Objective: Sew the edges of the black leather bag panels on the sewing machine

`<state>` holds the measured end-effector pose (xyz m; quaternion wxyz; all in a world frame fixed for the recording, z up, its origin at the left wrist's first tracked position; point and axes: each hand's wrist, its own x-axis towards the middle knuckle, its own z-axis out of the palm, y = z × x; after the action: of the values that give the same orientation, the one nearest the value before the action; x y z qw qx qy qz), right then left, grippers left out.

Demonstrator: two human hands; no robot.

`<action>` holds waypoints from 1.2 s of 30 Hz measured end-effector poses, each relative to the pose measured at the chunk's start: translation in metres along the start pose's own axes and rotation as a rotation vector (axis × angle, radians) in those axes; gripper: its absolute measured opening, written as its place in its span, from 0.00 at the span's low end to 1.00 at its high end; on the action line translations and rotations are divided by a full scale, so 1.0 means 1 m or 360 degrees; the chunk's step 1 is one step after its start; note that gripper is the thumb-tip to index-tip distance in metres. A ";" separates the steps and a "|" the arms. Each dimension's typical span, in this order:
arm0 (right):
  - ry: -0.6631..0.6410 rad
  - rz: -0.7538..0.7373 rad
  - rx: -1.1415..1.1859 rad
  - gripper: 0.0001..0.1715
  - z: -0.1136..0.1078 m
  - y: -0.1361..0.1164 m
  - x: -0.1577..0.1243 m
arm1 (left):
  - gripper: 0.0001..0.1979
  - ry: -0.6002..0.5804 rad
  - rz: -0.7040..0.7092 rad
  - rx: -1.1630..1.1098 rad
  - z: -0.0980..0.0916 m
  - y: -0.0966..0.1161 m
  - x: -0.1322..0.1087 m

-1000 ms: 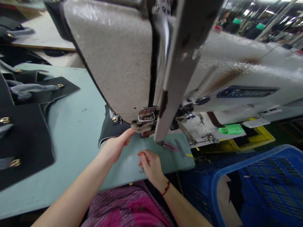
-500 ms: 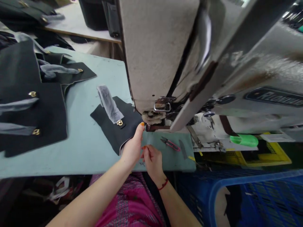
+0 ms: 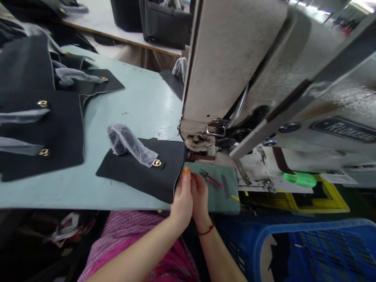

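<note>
"Since half a second ago, the left hand (image 3: 182, 199) has come down to the right hand (image 3: 201, 194), and the flat black leather-like panel (image 3: 147, 182) has turned, its strap pointing further left."

"What does the grip look like?"

"The left fingers are bent close at the panel's right edge, touching it; I can't tell whether they pinch it. The right hand is half curled beside them, fingertips close to the left thumb. Anything inside is hidden."

"And the panel?"

"Just left of the grip, flat on the pale blue-green table (image 3: 141, 109). The strap in cloudy plastic wrap (image 3: 133, 147) and the gold-coloured metal clasp (image 3: 157, 163) are up and left of the hands."

"What else is near?"

"Just beyond the fingertips, the panel's far right corner reaches the pale metal sewing machine (image 3: 235, 66). Right of the grip, apart from it, are the pink-handled thread snips (image 3: 214, 180). Well off to its left lie more black panels (image 3: 64, 133)."
</note>
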<state>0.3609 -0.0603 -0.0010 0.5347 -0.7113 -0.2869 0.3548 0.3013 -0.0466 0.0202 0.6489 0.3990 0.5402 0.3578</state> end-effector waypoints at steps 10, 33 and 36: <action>-0.0049 -0.0264 -0.0110 0.29 0.021 -0.077 0.020 | 0.31 -0.0458 0.1433 0.1430 -0.194 0.033 0.072; -0.0180 -0.0131 0.0036 0.27 0.010 -0.071 0.030 | 0.49 -0.0943 0.1867 0.2503 -0.120 0.119 0.113; -0.0235 -0.0112 0.0038 0.28 0.008 -0.073 0.033 | 0.46 -0.0924 0.1860 0.2600 -0.116 0.127 0.113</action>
<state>0.3710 -0.0107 0.0615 0.5328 -0.6662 -0.3461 0.3905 0.2012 0.1238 0.0765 0.0125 0.9859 0.1639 0.0322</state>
